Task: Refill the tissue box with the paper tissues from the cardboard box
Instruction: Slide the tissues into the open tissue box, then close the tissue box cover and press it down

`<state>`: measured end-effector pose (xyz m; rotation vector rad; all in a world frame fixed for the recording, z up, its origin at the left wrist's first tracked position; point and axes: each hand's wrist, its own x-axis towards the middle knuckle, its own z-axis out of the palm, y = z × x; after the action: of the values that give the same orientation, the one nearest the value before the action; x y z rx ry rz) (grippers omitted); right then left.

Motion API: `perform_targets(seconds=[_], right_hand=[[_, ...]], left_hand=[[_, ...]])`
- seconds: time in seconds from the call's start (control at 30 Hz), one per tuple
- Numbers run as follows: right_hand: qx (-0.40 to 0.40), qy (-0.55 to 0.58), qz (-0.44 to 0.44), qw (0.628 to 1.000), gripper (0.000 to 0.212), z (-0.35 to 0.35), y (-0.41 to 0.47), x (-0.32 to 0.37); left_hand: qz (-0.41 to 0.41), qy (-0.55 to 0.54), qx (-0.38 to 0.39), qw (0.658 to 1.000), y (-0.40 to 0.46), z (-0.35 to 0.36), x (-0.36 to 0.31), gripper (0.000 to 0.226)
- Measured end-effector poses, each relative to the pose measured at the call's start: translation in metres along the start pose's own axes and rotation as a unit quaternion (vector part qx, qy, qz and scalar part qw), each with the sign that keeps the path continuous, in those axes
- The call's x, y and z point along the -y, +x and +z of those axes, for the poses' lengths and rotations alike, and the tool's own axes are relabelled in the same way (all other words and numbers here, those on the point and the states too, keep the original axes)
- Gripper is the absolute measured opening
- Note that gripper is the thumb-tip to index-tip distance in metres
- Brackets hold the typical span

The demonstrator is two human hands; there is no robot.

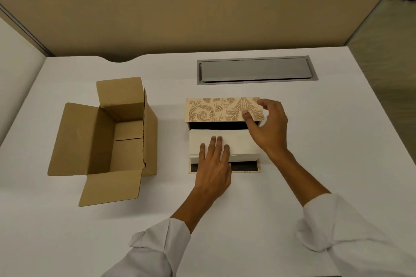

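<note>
My left hand (211,164) presses flat, unclenched, on the tissues (225,144) in the box (193,167); right hand (267,128) pinches the lid (216,109). Soft, light stack: take hold by its ends, just beside my palm.

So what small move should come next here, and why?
Probably press the tissues down flat with the left hand, then lower the lid with the right hand. The stack already lies in the tissue box, the lid is raised, and the cardboard box looks empty.

Left hand (213,164) flat on tissues (238,144) — right hand (267,126) on patterned lid (216,109)
</note>
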<state>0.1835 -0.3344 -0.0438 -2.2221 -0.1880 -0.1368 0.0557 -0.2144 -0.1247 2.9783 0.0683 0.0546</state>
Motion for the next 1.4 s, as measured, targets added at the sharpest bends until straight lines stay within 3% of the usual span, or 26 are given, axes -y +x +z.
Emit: perform_targets(seconds=[0.13,0.27,0.33,0.47,0.63,0.77,1.13,1.3,1.4], right_hand=[[0.197,-0.098,-0.077,0.972,0.061,0.026,0.051,0.035],[0.365,-0.293,-0.13,0.874,0.074,0.055,0.085,0.036],[0.411,-0.32,-0.119,0.845,0.073,0.061,0.093,0.029],[0.42,-0.292,-0.138,0.848,0.067,0.062,0.099,0.029],[0.471,-0.29,-0.151,0.819,0.071,0.06,0.098,0.031],[0.507,-0.249,-0.106,0.819,0.07,0.064,0.098,0.027],[0.607,-0.218,0.052,0.762,0.044,0.07,0.087,0.04],[0.611,-0.244,0.114,0.744,0.071,0.069,0.087,0.047],[0.603,-0.267,0.114,0.743,0.056,0.069,0.085,0.054]], left_hand=[[-0.009,0.008,0.027,1.0,-0.003,0.004,0.001,0.056],[-0.019,-0.004,0.045,0.999,-0.002,0.004,0.001,0.058],[-0.025,-0.018,0.047,0.998,-0.002,0.004,0.0,0.058],[-0.028,-0.021,0.059,0.998,-0.002,0.0,-0.003,0.064],[-0.038,-0.02,0.075,0.996,0.0,-0.003,-0.01,0.066],[-0.04,-0.014,0.076,0.996,0.001,-0.004,-0.012,0.069],[-0.059,-0.021,0.096,0.993,-0.008,0.004,-0.016,0.073],[-0.065,-0.03,0.096,0.993,-0.012,0.003,-0.018,0.074],[-0.09,-0.02,0.152,0.984,-0.016,-0.006,-0.025,0.079]])
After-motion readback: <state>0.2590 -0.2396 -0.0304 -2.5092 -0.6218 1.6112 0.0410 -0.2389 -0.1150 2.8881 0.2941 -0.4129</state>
